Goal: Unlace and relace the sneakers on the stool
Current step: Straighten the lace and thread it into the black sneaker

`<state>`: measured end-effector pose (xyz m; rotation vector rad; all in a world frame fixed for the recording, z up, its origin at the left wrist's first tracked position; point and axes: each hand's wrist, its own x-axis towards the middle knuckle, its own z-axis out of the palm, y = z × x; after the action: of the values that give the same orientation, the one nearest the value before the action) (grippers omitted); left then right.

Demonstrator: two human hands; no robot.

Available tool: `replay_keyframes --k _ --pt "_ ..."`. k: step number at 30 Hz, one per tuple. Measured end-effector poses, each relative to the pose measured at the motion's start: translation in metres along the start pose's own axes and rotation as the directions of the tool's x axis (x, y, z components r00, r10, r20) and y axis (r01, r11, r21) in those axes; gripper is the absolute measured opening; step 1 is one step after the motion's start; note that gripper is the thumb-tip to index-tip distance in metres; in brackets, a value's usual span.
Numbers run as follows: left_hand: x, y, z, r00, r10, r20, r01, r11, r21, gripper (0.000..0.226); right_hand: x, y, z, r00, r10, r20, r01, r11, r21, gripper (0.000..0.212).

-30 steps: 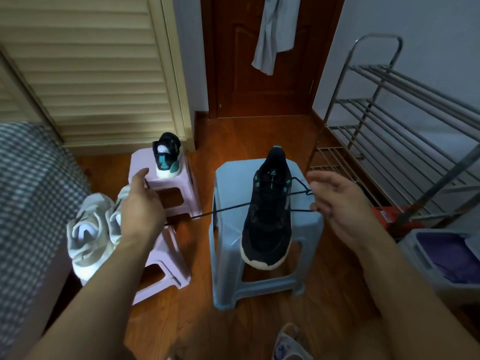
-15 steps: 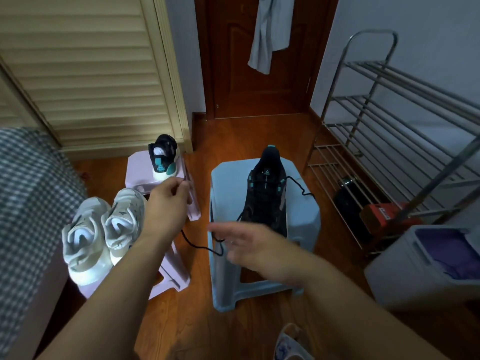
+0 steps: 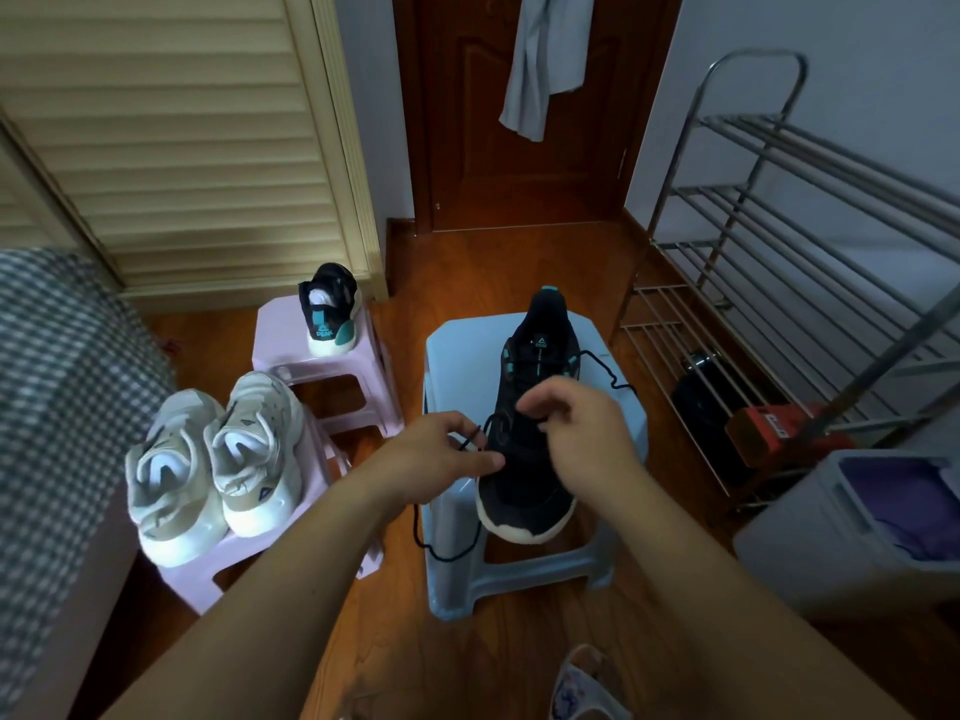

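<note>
Sneaker (image 3: 527, 407), black, sits on blue stool (image 3: 457, 366), toe twd me. My left hand (image 3: 441, 459) pinches the black lace (image 3: 470, 441) by the shoe's left side; my right hand (image 3: 576, 426) pinches lace over the eyelets. Slack lace hangs off stool front.

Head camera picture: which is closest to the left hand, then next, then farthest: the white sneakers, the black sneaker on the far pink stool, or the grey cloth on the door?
From the left hand:
1. White sneakers, to its left.
2. Black sneaker on the far pink stool, behind.
3. Grey cloth on the door, farthest back.
</note>
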<state>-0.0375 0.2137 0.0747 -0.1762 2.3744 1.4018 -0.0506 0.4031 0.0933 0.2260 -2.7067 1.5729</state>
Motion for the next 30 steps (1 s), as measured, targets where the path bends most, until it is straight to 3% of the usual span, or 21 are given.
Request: replay_keyframes --k 4,8,10,13,15,17,19,22,25,27,30 --pt "0.003 -0.006 0.004 0.979 0.07 -0.193 -0.032 0.981 0.194 0.034 0.01 0.018 -0.008 0.999 0.03 -0.015 -0.03 1.0 -0.008 0.041" --pt "0.003 0.001 0.012 0.963 0.201 -0.179 -0.178 0.974 0.139 0.029 0.011 0.02 -0.001 1.0 0.007 0.01 -0.006 0.997 -0.072 0.034" --pt "0.009 0.0 0.02 0.932 0.301 -0.201 -0.251 0.938 0.241 0.011 0.009 0.02 0.005 1.0 -0.007 0.014 0.009 0.992 -0.127 0.032" --pt "0.017 -0.001 0.02 0.916 0.332 -0.226 -0.223 0.888 0.402 0.015 0.007 0.022 0.012 0.997 -0.073 0.031 0.078 0.967 -0.24 0.03" --pt "0.008 0.002 0.007 0.955 0.225 -0.193 -0.185 0.961 0.204 0.023 0.005 0.023 0.014 0.995 -0.094 0.041 0.102 0.947 -0.306 0.03" --pt "-0.01 -0.003 -0.014 0.989 0.131 -0.072 -0.136 0.988 -0.072 0.029 0.003 0.023 0.015 0.995 -0.088 0.041 0.097 0.933 -0.347 0.031" --pt "-0.032 -0.015 -0.036 0.991 0.134 -0.023 -0.136 0.981 -0.135 0.03 0.003 0.022 0.015 0.995 -0.086 0.046 0.097 0.925 -0.368 0.03" --pt "-0.063 -0.027 -0.057 0.981 0.163 -0.105 -0.188 0.932 -0.309 0.031 0.004 0.021 0.016 0.994 -0.095 0.048 0.106 0.926 -0.363 0.03" --pt "-0.089 -0.03 -0.076 0.964 0.108 -0.244 -0.228 0.809 -0.542 0.045 0.003 0.024 0.018 0.994 -0.104 0.026 0.106 0.913 -0.395 0.029" --pt "-0.107 -0.041 -0.097 0.94 0.065 -0.335 -0.255 0.786 -0.563 0.034 0.003 0.023 0.021 0.994 -0.105 0.002 0.097 0.906 -0.412 0.028" --pt "-0.137 -0.071 -0.124 0.906 0.023 -0.423 -0.222 0.876 -0.428 0.033 -0.001 0.02 0.025 0.996 -0.078 -0.034 0.053 0.879 -0.473 0.031"
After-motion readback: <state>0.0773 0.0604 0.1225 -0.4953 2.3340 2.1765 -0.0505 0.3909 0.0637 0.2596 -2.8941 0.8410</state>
